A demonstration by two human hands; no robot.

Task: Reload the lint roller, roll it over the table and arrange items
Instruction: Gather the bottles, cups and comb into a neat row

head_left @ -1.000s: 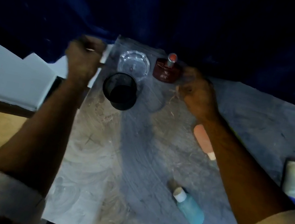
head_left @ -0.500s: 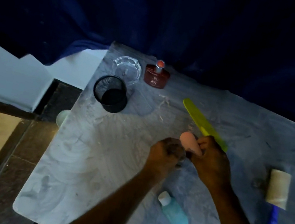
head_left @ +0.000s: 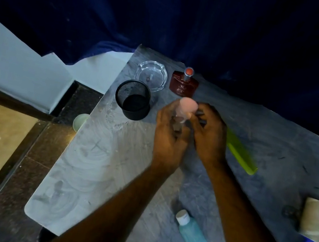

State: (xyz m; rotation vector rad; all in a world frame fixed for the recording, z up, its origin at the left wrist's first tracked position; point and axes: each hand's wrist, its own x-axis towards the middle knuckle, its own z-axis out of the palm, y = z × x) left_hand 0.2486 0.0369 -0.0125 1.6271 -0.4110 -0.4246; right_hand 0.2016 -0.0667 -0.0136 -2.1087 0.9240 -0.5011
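Left hand (head_left: 170, 135), right hand (head_left: 209, 134) raised pink object (head_left: 187, 106) (lower end hidden).

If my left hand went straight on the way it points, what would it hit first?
Likely the red perfume bottle, standing just beyond the pink item the left hand holds, though depth is unclear.

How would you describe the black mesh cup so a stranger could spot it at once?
Find the far left corner of the grey stone table, by the dark blue curtain. There stand a clear glass ashtray, a dark red perfume bottle and the black wire-mesh cup. Only it is black mesh, nearest the left edge.
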